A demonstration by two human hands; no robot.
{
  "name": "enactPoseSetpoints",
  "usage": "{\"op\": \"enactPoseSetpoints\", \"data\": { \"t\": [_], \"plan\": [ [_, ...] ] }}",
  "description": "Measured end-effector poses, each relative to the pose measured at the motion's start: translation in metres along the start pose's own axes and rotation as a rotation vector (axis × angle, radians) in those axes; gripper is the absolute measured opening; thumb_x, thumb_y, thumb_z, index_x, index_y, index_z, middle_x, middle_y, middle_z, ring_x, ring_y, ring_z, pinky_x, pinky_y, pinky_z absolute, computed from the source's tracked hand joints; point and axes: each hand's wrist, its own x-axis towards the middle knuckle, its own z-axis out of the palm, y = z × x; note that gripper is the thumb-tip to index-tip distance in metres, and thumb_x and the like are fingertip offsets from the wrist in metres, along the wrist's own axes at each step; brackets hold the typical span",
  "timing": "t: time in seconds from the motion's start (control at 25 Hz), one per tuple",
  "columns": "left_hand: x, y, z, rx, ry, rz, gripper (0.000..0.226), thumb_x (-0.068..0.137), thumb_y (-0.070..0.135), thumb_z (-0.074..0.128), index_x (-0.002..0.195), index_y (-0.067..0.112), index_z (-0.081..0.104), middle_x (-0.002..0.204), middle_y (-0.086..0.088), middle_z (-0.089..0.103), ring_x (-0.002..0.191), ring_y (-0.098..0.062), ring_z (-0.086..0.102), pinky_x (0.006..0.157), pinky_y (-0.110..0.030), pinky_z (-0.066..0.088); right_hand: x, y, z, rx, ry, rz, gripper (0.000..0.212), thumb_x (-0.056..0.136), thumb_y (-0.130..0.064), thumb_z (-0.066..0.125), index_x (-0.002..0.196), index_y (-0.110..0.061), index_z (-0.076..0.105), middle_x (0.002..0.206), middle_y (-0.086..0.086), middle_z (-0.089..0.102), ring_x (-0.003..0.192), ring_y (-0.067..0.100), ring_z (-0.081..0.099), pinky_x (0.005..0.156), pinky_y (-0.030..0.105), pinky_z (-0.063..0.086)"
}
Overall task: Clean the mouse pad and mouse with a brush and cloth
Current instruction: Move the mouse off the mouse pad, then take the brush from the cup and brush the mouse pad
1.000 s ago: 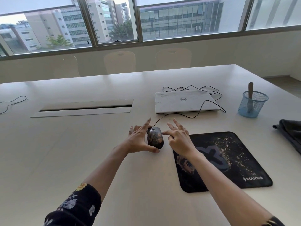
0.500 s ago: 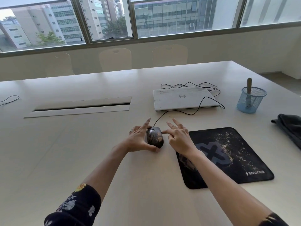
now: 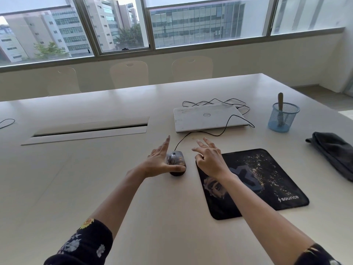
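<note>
My left hand (image 3: pixel 159 163) lies spread on the worktop (image 3: pixel 76 178), fingers loose, thumb touching the near side of the wired mouse (image 3: pixel 175 161) without gripping it. My right hand (image 3: pixel 209 159) hovers unclenched just right of the mouse, over the near-left corner of the black mouse pad (image 3: pixel 267 180), which is speckled with crumbs. Farther right lies a dark cloth (image 3: pixel 334 150). Beyond my hands sits a closed white laptop (image 3: pixel 208 117), the mouse cable (image 3: pixel 227 125) looping over it. Beyond my right hand, a brush handle (image 3: pixel 280 102) stands in a blue mesh cup (image 3: pixel 283 119).
</note>
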Motion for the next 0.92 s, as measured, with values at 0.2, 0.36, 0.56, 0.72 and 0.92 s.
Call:
{"op": "enactPoseSetpoints", "data": {
  "t": [0.2, 0.36, 0.56, 0.72, 0.92],
  "plan": [
    [0.02, 0.04, 0.007, 0.038, 0.099, 0.11, 0.128, 0.06, 0.093, 0.045, 0.151, 0.032, -0.019, 0.162, 0.006, -0.016, 0.148, -0.015, -0.014, 0.116, -0.035, -0.004, -0.008, 0.018, -0.018, -0.015, 0.024, 0.006, 0.043, 0.092, -0.019, 0.05, 0.134, -0.02, 0.058, 0.155, 0.005, 0.037, 0.15, 0.016, 0.015, 0.119, 0.042, 0.016],
    [0.038, 0.084, 0.029, 0.075, 0.073, 0.175, 0.117, 0.073, 0.082, 0.051, 0.153, 0.03, -0.017, 0.161, 0.007, -0.018, 0.146, -0.012, -0.02, 0.118, -0.038, -0.005, -0.014, 0.044, -0.04, -0.048, 0.013, -0.005, 0.043, 0.092, -0.019, 0.053, 0.135, -0.02, 0.057, 0.155, 0.006, 0.037, 0.15, 0.017, 0.015, 0.119, 0.043, 0.018],
    [0.06, 0.133, 0.062, 0.09, 0.049, 0.17, 0.114, 0.073, 0.081, 0.047, 0.154, 0.026, -0.013, 0.161, 0.006, -0.018, 0.145, -0.012, -0.023, 0.12, -0.04, -0.008, -0.019, 0.091, -0.08, -0.119, 0.002, -0.05, 0.046, 0.09, -0.018, 0.052, 0.136, -0.021, 0.055, 0.155, 0.007, 0.037, 0.15, 0.017, 0.014, 0.117, 0.043, 0.021],
    [0.082, 0.167, 0.086, 0.113, 0.033, 0.184, 0.113, 0.073, 0.082, 0.044, 0.153, 0.025, -0.013, 0.16, 0.007, -0.019, 0.145, -0.009, -0.023, 0.12, -0.039, -0.008, -0.02, 0.131, -0.11, -0.126, 0.033, -0.056, 0.043, 0.092, -0.02, 0.052, 0.134, -0.022, 0.057, 0.155, 0.005, 0.037, 0.15, 0.016, 0.016, 0.117, 0.042, 0.021],
    [0.117, 0.207, 0.109, 0.144, 0.021, 0.204, 0.112, 0.077, 0.081, 0.043, 0.153, 0.023, -0.014, 0.16, 0.007, -0.019, 0.144, -0.006, -0.023, 0.12, -0.038, -0.009, -0.016, 0.175, -0.147, -0.128, 0.054, -0.047, 0.041, 0.09, -0.021, 0.053, 0.131, -0.021, 0.061, 0.154, 0.004, 0.039, 0.15, 0.015, 0.016, 0.118, 0.04, 0.02]
  ]
}}
